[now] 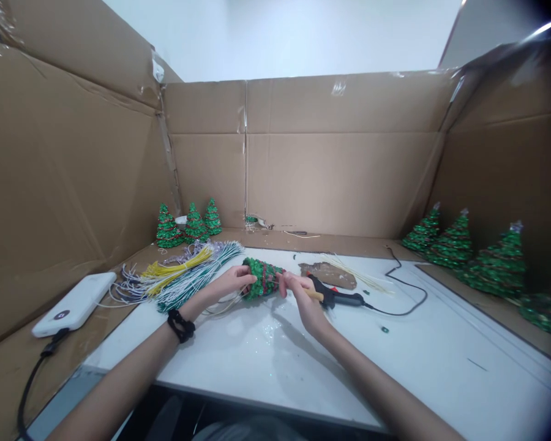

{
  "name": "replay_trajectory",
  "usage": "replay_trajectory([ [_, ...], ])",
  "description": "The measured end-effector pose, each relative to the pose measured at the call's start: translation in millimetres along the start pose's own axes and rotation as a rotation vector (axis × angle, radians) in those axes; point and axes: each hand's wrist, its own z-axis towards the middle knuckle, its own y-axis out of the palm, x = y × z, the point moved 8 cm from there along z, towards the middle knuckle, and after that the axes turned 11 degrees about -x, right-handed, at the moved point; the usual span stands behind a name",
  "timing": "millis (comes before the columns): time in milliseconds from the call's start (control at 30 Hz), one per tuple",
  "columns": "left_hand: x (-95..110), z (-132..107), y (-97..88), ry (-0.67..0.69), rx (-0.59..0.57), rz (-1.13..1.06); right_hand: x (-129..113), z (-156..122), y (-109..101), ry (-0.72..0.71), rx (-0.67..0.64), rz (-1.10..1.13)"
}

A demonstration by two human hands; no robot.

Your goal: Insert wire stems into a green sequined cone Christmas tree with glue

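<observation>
A small green sequinned cone tree with red bands lies tilted on its side over the white tabletop, held between both hands. My left hand grips its wide base end, fingers curled round it. My right hand pinches the narrow tip end, fingers closed. Just right of that hand lies a black hot glue gun with a tan glue stick, its black cord trailing right. A black band sits on my left wrist.
A bundle of yellow, white and green wires lies left. A white power bank with a cable sits far left. Finished trees stand back left and along the right. Cardboard walls enclose the bench. Thin sticks lie behind the gun.
</observation>
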Motion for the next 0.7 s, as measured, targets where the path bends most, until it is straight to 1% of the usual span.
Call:
replay_trajectory([
  [133, -1, 0, 1.6, -0.007, -0.012, -0.001, 1, -2, 3, 0.002, -0.01, 0.007],
  [267, 1, 0, 3.1, -0.007, -0.008, -0.043, 0, -3, 4, -0.027, -0.014, 0.054],
  [400, 5, -3, 4.5, -0.008, 0.018, -0.094, 1, -3, 4, -0.039, -0.01, 0.089],
  [567, 2, -4, 7.5, -0.029, 0.051, -0.187, 8, -2, 4, -0.006, 0.012, 0.077],
  [700, 0, -4, 9.8, -0.017, 0.068, -0.277, 11, -2, 3, 0.005, 0.026, 0.051],
])
